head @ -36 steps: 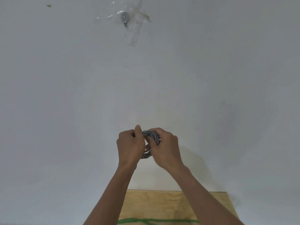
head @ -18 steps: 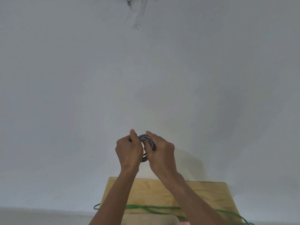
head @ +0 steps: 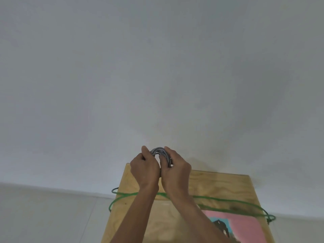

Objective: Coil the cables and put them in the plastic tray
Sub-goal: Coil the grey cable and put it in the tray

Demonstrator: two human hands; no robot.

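We hold a small grey coil (head: 160, 152) up in front of the white wall (head: 157, 67), low in the middle of the frame. Our left hand (head: 144, 170) is curled closed around the coil's left side, thumb up against the loops. Our right hand (head: 176, 171) is closed over the right side, fingers (head: 168, 151) wrapped across the strands. The two hands press together, knuckle to knuckle, and only the top arc of the coil shows between them; the rest is hidden in our grip.

Below the hands, at the bottom of the frame, is the wooden desk (head: 219, 186). A green cable (head: 228, 201) lies loose across it from edge to edge, passing under our forearms, with a loop hanging off the left edge and another off the right. At the lower right of the desk lies a pink sheet (head: 245, 225) with a blue and dark picture on it, partly covered by our right forearm. To the lower left we see pale floor (head: 43, 216).
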